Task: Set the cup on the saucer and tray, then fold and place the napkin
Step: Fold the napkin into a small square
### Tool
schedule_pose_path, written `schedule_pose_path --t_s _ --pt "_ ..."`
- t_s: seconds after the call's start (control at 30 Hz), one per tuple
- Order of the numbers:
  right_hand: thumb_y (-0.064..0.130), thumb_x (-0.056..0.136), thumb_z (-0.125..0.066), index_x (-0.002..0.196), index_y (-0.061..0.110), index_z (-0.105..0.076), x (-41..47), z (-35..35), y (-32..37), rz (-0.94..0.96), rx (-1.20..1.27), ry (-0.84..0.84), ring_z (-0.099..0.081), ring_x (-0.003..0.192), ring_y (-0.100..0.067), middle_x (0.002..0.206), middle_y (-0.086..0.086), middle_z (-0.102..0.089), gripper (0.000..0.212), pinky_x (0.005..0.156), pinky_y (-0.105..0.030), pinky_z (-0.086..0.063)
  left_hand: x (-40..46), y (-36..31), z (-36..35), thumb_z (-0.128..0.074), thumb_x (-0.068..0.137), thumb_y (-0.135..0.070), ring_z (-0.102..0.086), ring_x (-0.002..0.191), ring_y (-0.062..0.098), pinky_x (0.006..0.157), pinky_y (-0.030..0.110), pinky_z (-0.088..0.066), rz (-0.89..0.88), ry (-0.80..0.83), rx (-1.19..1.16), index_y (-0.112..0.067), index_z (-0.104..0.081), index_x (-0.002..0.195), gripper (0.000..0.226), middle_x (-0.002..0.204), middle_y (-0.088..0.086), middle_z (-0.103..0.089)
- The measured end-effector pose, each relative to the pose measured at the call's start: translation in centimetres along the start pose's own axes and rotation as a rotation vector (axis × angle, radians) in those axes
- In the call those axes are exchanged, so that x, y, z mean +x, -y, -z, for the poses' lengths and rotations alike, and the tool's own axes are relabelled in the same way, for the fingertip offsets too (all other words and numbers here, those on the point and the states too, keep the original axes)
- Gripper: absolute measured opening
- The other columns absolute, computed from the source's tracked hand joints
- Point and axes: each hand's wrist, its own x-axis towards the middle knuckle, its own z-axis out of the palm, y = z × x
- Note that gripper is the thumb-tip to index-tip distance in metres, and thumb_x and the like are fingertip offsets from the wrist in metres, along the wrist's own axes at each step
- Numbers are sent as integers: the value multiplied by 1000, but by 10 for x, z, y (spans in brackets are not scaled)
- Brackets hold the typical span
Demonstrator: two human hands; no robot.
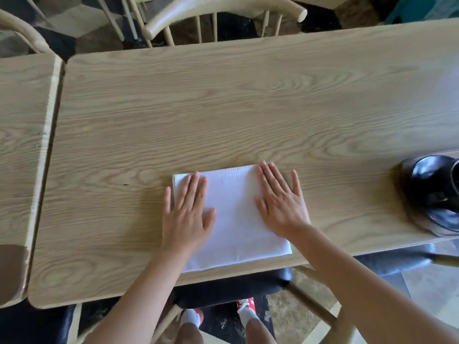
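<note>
A white napkin (234,219) lies flat on the wooden table (223,108), close to the near edge. My left hand (186,214) presses flat on its left side, fingers spread, little finger off the edge on the wood. My right hand (280,204) lies flat on its right side, outer fingers over the table. At the far right a glossy black cup (434,184) sits on a black saucer (444,219), both cut off by the frame edge. They appear to rest on a wooden tray (407,214), mostly out of view.
A second table (22,145) butts against the left side with a narrow gap. A pale wooden chair (223,18) stands across the table. Another chair with a dark seat (228,289) is under the near edge, by my legs.
</note>
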Motion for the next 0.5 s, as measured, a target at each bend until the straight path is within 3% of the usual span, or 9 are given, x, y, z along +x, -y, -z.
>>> schedule_pose_path --t_s 0.13,0.2,0.27,0.37,0.5 --pt "46 90 -16 147 15 -9 -6 7 5 -25 22 -27 6 142 -11 157 2 -7 66 113 -48 11 -1 -7 9 -22 88 -46 -17 143 20 113 55 -9 74 -8 -50 -14 -21 145 66 154 0 -16" --pt "43 92 -22 147 13 -15 -20 13 13 -39 52 -123 -4 143 -14 155 0 -12 63 114 -51 4 -10 -16 12 -23 90 -44 -14 143 16 113 53 -5 148 -80 -101 -13 -18 146 64 153 0 -14" --pt "37 92 -28 145 12 -22 -38 15 30 19 75 -187 -13 143 -16 153 -2 -19 59 113 -52 -4 -27 -36 11 -26 92 -38 -16 142 15 113 52 -5 92 -123 -132 -14 -18 146 60 154 2 -18" --pt "29 90 -31 141 10 -34 -63 6 54 100 65 -128 -25 140 -19 150 -4 -29 54 110 -51 -14 -54 -68 0 -25 93 -34 -29 139 20 111 52 -14 -66 -63 -135 -13 -28 144 55 151 4 -27" --pt "29 89 -29 138 8 -40 -70 -1 57 47 33 -18 -34 135 -19 145 -7 -40 54 105 -49 -20 -59 -71 -6 -31 89 -35 -35 135 23 108 51 -20 -86 30 -98 -10 -37 139 57 148 4 -35"
